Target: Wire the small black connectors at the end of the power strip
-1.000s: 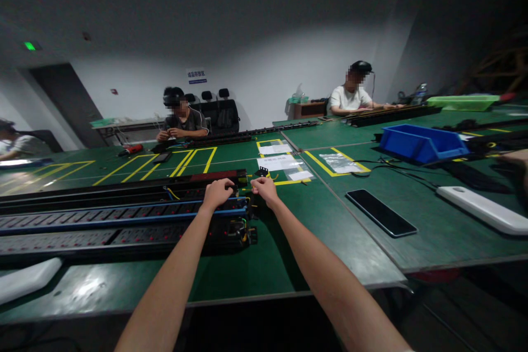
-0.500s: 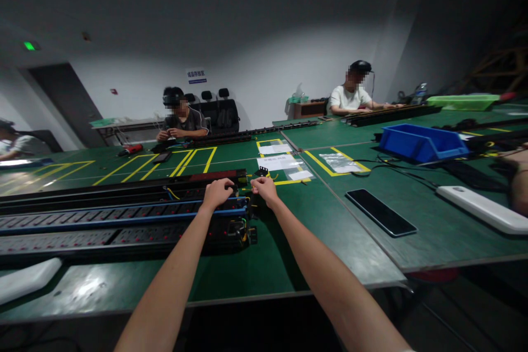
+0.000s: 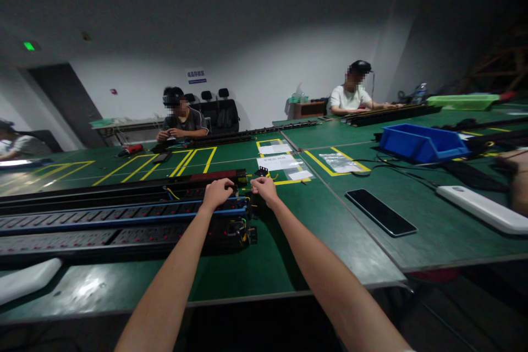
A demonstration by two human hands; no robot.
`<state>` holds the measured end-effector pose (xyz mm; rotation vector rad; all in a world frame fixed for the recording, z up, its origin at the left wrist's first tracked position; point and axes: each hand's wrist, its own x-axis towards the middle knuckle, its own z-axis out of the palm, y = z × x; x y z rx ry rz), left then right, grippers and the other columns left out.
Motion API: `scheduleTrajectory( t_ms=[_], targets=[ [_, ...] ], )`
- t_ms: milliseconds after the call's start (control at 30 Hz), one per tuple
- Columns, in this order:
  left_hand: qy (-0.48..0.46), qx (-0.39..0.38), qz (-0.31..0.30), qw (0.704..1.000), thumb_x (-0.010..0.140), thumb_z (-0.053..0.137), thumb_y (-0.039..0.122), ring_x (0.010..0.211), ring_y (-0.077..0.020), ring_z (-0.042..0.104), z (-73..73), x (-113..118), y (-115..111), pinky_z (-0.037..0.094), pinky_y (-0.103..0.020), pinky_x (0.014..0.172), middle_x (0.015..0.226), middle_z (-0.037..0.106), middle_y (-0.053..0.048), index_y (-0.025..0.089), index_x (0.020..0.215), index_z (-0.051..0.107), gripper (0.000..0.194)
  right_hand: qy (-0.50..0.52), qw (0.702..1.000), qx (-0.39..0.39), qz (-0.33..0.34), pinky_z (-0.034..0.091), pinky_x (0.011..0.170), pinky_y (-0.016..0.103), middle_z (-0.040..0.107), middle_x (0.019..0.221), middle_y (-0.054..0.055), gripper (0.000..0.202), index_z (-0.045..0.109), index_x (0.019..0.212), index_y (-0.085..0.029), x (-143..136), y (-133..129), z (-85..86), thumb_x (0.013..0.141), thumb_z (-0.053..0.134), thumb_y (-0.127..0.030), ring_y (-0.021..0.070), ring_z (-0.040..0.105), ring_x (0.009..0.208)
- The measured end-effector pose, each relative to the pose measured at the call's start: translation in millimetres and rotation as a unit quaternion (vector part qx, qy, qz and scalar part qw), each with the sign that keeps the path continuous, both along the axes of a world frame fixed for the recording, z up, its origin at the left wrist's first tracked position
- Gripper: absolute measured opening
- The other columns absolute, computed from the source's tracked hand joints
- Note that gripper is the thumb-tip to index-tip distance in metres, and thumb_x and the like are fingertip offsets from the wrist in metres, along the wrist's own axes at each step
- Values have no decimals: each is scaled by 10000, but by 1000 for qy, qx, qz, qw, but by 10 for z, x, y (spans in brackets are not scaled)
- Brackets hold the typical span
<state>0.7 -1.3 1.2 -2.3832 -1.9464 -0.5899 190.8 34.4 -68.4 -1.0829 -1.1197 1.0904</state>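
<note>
Several long black power strips with rows of sockets lie side by side on the green table. My left hand (image 3: pixel 218 193) is closed over the right end of one power strip (image 3: pixel 193 193), its fingers curled down on the housing. Just right of that end, my right hand (image 3: pixel 264 190) pinches a thin yellow-green wire (image 3: pixel 246 190) coming from the strip; the tip between the fingers is hidden. Behind the right fingers sits a small black bracket (image 3: pixel 261 171). Closer to me lie a blue-edged strip (image 3: pixel 165 210) and another strip (image 3: pixel 157 234) with loose wires at its end.
A phone (image 3: pixel 381 213), a white power bank (image 3: pixel 482 209) with cables and a blue bin (image 3: pixel 423 143) are at the right. Paper sheets (image 3: pixel 277 162) lie ahead between yellow tape lines. A white object (image 3: pixel 31 280) is at the near left. Two co-workers sit across the table.
</note>
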Motion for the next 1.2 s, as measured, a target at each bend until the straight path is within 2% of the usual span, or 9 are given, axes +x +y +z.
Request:
scheduleTrajectory(
  t_ms=[1200],
  targets=[
    [3,-4,7,1000,815,563,283,1077,-220,663,6,2,1,466,-332,980,1102,763,30,314,1045,740,292,5,1000,-2,-1,484,561,247,631,542,-3,152,655,672,-166,-4,-15,16,687,678,-316,136,581,518]
  ],
)
